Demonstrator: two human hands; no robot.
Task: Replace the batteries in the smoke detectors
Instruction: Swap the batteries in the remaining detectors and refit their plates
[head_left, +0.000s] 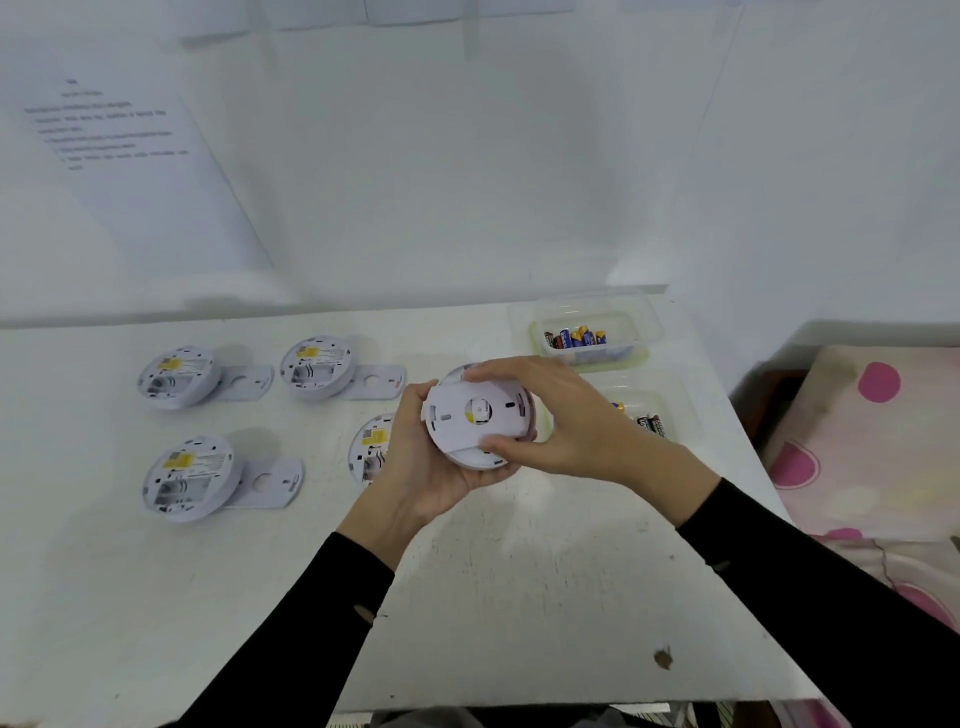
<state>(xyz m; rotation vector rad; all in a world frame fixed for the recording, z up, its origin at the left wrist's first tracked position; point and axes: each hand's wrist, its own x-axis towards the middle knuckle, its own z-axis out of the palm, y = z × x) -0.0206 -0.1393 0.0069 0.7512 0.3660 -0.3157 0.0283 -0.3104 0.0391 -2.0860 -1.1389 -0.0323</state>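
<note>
Above the middle of the table I hold a round white smoke detector (480, 415) in both hands, its mounting plate side facing me. My left hand (421, 462) cups it from below and the left. My right hand (545, 415) grips its top and right rim. Three opened detectors lie back-up on the table, each beside its loose mounting plate: one at the far left (176, 376), one behind the middle (317, 366), one at the near left (189, 478). Another opened detector (371, 452) is partly hidden behind my left hand.
A clear tub of batteries (592, 338) stands at the back right of the white table (519, 597). A second clear tub (649, 421) with batteries is partly behind my right wrist. A pink-spotted bedcover (872, 441) lies to the right. A printed sheet (130, 156) hangs on the wall.
</note>
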